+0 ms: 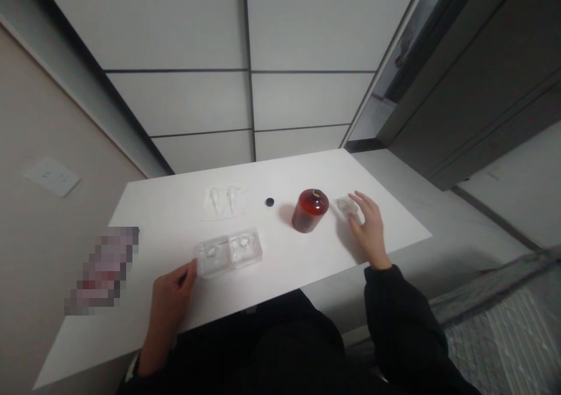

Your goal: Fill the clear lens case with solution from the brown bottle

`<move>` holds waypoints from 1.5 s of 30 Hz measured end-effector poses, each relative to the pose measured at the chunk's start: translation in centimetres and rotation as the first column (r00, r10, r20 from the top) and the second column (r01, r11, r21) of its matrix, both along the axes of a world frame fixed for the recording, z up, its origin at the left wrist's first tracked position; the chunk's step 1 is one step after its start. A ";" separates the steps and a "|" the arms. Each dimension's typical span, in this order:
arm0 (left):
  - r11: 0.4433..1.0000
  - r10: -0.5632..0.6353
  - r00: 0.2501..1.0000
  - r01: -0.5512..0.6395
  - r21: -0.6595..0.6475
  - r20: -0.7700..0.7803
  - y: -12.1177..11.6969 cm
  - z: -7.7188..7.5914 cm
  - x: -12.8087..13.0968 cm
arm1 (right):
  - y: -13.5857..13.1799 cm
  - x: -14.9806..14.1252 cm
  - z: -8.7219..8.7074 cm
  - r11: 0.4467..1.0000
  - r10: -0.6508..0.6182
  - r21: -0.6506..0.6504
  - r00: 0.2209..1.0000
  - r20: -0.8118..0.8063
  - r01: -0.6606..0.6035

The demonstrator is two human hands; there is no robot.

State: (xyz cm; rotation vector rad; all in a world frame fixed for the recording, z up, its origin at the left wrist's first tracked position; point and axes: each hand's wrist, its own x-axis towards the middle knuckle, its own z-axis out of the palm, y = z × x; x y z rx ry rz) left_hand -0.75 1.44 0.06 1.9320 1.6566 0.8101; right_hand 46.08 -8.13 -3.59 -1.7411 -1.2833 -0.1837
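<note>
Clear plastic piece [346, 204] right at the fingertips of the right hand [367, 217]: fingers parted, thumb apart, and I can't tell whether they grip it. Left hand [173, 287] curls at the corner of the clear box [230, 253], its hold unclear too. Next out, the red bottle [309, 212] stands upright and uncapped, black cap [270, 202] lying nearby; two pumps [231, 197] lie off the bottle. Bare tabletop [280, 260] runs between box and bottle, the near edge close below the box.
</note>
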 end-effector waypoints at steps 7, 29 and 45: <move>1.000 0.002 1.000 -0.002 -0.007 -0.017 0.1 -0.1 -0.1 | 1.2 4.3 -0.2 0.982 0.050 -0.173 0.988 -0.146 -0.075; 0.997 -0.054 0.998 0.056 -0.061 0.037 -0.4 -0.3 0.2 | 0.8 -0.3 1.2 0.978 -0.093 0.067 0.703 -0.706 0.196; 0.996 -0.084 0.994 0.087 -0.032 0.072 -1.0 -0.2 0.3 | 0.9 1.7 -0.5 0.990 -0.119 -0.048 0.977 0.177 0.129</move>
